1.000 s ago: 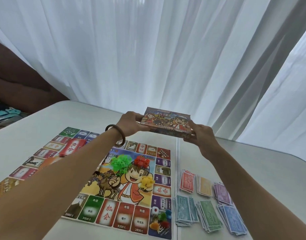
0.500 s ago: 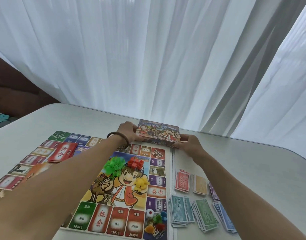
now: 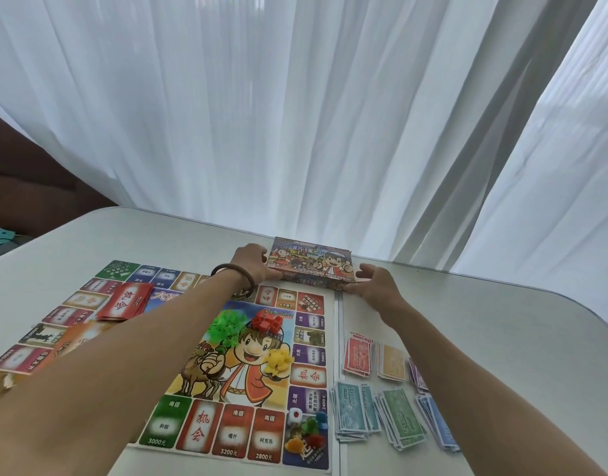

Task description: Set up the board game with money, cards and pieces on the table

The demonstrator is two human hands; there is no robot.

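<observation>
The colourful game box (image 3: 309,266) lies flat on the white table (image 3: 494,338), just beyond the far edge of the game board (image 3: 233,369). My left hand (image 3: 252,267) grips the box's left end. My right hand (image 3: 374,286) hovers by its right end with fingers spread, a small gap between them. On the board lie green houses (image 3: 227,326), red pieces (image 3: 268,321), yellow pieces (image 3: 278,360), a die (image 3: 295,418), pawns (image 3: 312,431) and a red card deck (image 3: 127,302). Money stacks (image 3: 352,412) sit right of the board.
A white curtain (image 3: 295,115) hangs right behind the table's far edge. An orange card deck (image 3: 79,341) lies partly under my left forearm. A seam (image 3: 338,338) runs down the table between board and money. Dark furniture (image 3: 27,187) stands at the left.
Both hands lowered the box from mid-air onto the table beyond the board. My right hand has let go and opened; my left hand still holds the box.
</observation>
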